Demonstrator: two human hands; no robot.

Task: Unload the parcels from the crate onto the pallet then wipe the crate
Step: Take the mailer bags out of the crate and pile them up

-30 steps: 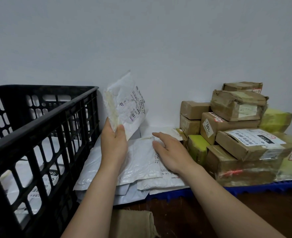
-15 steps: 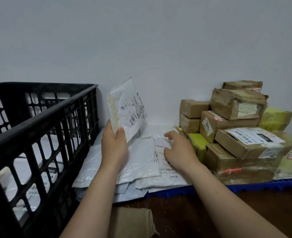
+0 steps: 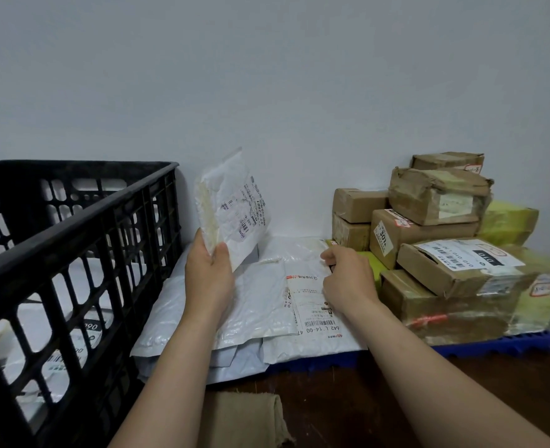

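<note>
Right of the crate (image 3: 73,221), the left hand (image 3: 207,279) clamps its fingers on the lower edge of the mailer (image 3: 234,205); probably light, floppy, slippery

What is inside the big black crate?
White plastic parcels with printed labels show through the holes in the side of the black crate. How many there are, and the bottom, are hidden behind its wall.

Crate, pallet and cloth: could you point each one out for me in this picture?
crate (image 3: 82,221): head view, on the top rim of its near wall.
pallet (image 3: 493,345): head view, on its bare blue front edge.
cloth (image 3: 244,418): head view, on the middle of the folded fabric.
</note>
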